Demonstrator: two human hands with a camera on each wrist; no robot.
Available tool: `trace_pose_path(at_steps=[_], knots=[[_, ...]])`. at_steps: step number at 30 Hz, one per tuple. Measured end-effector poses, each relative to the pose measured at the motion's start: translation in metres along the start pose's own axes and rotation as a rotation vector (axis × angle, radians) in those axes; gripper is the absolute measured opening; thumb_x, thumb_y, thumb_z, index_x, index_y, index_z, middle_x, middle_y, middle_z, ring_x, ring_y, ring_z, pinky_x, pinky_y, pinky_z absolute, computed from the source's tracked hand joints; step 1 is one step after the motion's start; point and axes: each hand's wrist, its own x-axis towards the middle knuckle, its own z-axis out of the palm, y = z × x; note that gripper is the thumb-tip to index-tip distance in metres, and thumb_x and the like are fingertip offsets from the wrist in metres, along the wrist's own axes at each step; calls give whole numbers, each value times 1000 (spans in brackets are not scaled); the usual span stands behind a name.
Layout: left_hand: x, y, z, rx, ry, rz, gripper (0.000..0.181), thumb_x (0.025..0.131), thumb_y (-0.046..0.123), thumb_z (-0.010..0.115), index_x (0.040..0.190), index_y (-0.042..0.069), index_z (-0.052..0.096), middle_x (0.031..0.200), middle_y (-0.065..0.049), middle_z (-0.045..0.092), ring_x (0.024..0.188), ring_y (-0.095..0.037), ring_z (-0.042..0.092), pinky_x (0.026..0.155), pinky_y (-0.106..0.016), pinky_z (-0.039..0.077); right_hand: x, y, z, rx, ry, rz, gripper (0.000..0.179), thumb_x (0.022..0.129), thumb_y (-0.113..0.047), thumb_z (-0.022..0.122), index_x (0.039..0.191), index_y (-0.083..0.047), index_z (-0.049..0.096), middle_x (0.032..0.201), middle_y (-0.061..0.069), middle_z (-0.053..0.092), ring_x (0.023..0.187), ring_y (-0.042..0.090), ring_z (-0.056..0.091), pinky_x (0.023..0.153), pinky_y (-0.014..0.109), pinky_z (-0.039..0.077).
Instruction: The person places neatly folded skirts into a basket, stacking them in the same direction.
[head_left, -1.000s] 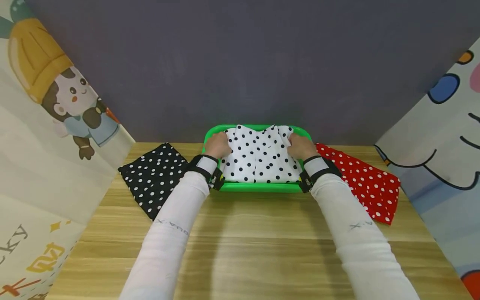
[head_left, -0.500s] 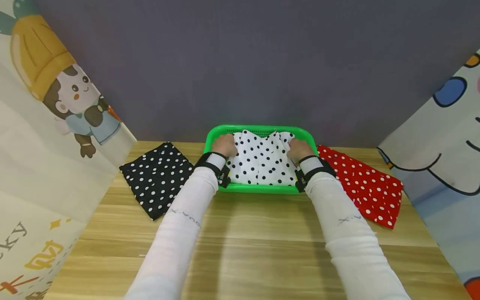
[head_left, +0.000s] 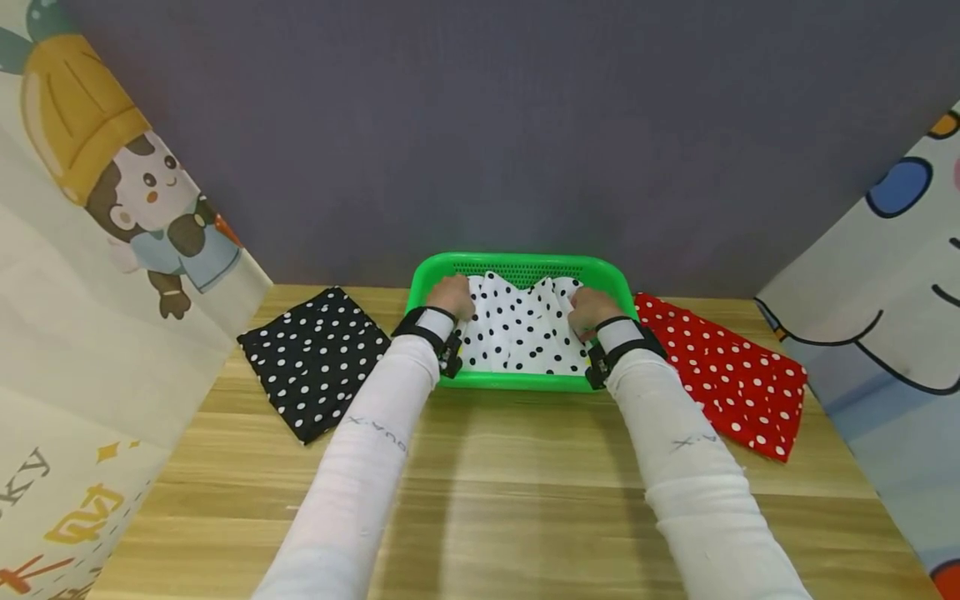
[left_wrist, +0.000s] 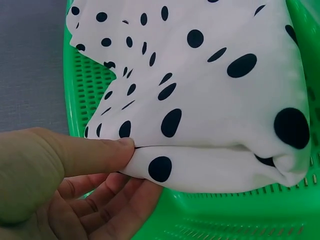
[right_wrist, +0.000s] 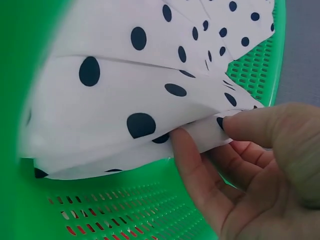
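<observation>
A folded white cloth with black dots point(head_left: 521, 325) lies inside a green plastic basket point(head_left: 517, 382) with perforated walls. My left hand point(head_left: 452, 297) pinches its left edge; in the left wrist view the thumb point(left_wrist: 100, 154) presses on top and the fingers curl beneath the fold. At the opposite edge my right hand point(head_left: 592, 310) pinches the cloth. The right wrist view shows that thumb point(right_wrist: 252, 125) above the cloth's edge and the fingers under it. Both hands are within the basket's rim.
Left of the basket lies a folded black cloth with white dots point(head_left: 318, 362). A red cloth with white dots point(head_left: 731, 375) lies to its right, partly behind my right forearm. A dark grey wall point(head_left: 517, 125) rises right behind the basket on the wooden table point(head_left: 517, 492).
Both hands have lowered the white dotted cloth deeper into the basket and toward me. More of the basket's perforated back wall shows now. The black and red cloths stay put.
</observation>
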Motion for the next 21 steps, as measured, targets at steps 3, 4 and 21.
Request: trace_pose_path(at_steps=[3, 4, 21], knots=[[1, -1, 2, -8, -6, 6, 43, 80, 3, 61, 122, 2, 52, 113, -14, 56, 89, -27, 53, 68, -33, 48, 0, 0, 0, 23, -5, 1, 28, 74, 8, 46, 62, -11, 29, 56, -2, 17, 40, 10, 26, 45, 25, 44], [1, -1, 2, -8, -9, 10, 42, 80, 3, 61, 121, 2, 52, 112, -15, 56, 89, -27, 53, 67, -33, 48, 0, 1, 1, 26, -12, 2, 28, 75, 7, 46, 63, -11, 29, 57, -1, 16, 41, 10, 27, 45, 25, 44], [-3, -6, 0, -19, -136, 23, 35, 82, 10, 66, 114, 0, 55, 106, -15, 58, 70, -22, 54, 53, -27, 45, -7, 5, 5, 46, -141, -9, 22, 96, -19, 39, 91, 1, 45, 86, 12, 45, 72, 22, 56, 78, 37, 52]])
